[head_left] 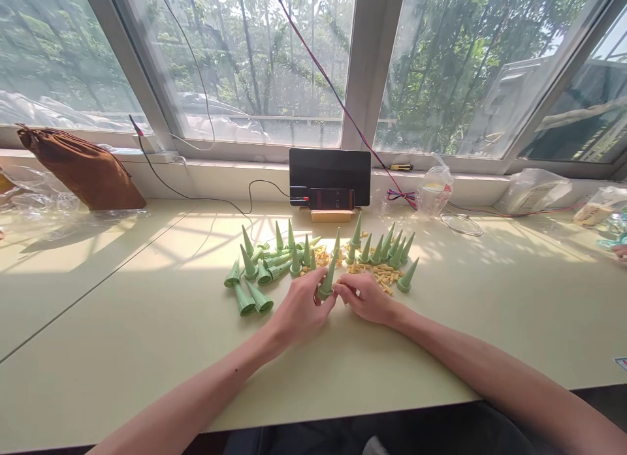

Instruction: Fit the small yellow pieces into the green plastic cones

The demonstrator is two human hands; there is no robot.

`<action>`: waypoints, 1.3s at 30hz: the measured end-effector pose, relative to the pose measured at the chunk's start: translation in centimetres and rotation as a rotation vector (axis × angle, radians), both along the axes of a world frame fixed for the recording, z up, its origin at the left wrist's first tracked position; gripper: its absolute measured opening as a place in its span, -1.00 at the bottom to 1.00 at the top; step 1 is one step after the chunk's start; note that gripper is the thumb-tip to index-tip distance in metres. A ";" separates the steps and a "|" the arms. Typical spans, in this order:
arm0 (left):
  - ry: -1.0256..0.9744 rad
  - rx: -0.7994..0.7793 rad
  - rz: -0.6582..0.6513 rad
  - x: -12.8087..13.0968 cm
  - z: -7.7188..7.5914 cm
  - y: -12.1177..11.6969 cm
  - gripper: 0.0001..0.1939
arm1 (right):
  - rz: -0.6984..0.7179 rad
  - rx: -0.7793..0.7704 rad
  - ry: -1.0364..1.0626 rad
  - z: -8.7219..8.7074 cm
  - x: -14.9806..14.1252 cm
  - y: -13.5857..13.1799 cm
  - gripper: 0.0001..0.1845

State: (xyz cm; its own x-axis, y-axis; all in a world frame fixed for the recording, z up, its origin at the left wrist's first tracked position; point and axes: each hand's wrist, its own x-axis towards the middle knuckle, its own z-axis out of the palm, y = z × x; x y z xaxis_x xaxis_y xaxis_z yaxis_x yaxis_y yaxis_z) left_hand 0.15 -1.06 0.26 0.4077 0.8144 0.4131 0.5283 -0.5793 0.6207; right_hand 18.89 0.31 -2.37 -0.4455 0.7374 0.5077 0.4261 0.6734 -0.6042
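My left hand is closed around a green plastic cone spike, which stands point up and tilts slightly to the right. Beside its base, my right hand is pinched, its fingertips against or very near the collar; whatever they hold is too small to make out. Behind both hands lie many small yellow pegs in loose heaps. Several more green cones stand upright among and around the pegs. To the left, other hollow green cones lie on their sides with open ends toward me.
A black tablet leans at the back, with a phone on a small stand before it. A brown drawstring bag sits back left. Cables cross the sill, and a bagged cup stands back right. Another person's hand shows at the right edge.
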 end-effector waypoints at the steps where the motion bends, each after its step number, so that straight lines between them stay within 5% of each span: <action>1: -0.001 -0.004 0.000 0.0 0.0 0.0 -0.79 | 0.001 -0.005 0.001 0.0 0.0 0.0 -0.58; 39: 0.153 -0.078 -0.107 0.1 0.5 -0.8 -0.95 | 0.016 0.052 -0.038 -0.3 0.1 0.1 -0.54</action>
State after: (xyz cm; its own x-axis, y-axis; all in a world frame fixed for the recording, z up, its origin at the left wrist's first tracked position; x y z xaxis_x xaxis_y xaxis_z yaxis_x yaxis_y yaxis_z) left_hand 0.27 -1.87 0.77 0.5467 0.7903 0.2768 0.5582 -0.5903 0.5831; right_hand 18.96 0.41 -2.71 -0.4769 0.7030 0.5276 0.4372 0.7105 -0.5515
